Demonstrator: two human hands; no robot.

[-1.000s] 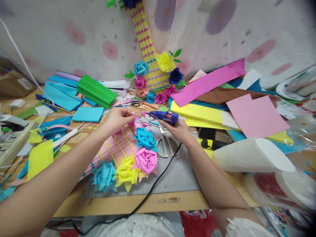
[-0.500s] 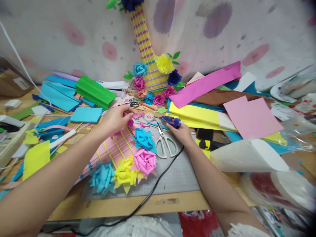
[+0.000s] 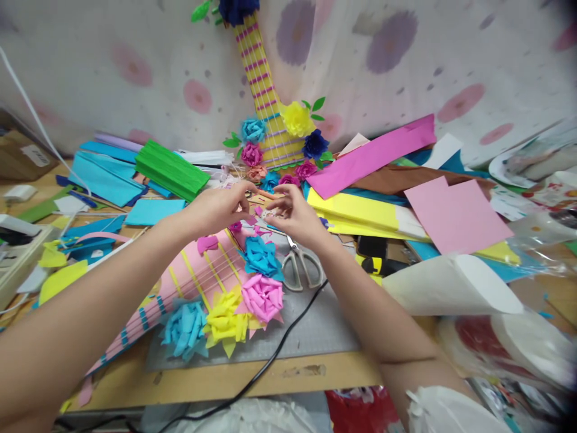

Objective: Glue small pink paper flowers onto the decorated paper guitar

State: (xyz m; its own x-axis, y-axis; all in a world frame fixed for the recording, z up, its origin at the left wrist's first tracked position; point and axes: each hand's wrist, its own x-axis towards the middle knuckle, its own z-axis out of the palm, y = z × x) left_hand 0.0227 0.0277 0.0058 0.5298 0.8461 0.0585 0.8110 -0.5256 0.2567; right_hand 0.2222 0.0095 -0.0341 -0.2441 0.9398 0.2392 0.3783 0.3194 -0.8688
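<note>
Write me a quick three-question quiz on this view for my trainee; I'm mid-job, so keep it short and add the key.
1. Multiple choice: along the edge of the pink guitar, which colour of flower sits between the lower blue flower and the pink flower?
A) green
B) yellow
C) white

2. True or false: neither the left hand nor the right hand is holding the scissors.

3. Fill in: the ridged paper beyond the left forearm is ____.

Key: 1. B, the yellow flower; 2. True; 3. green.
</note>
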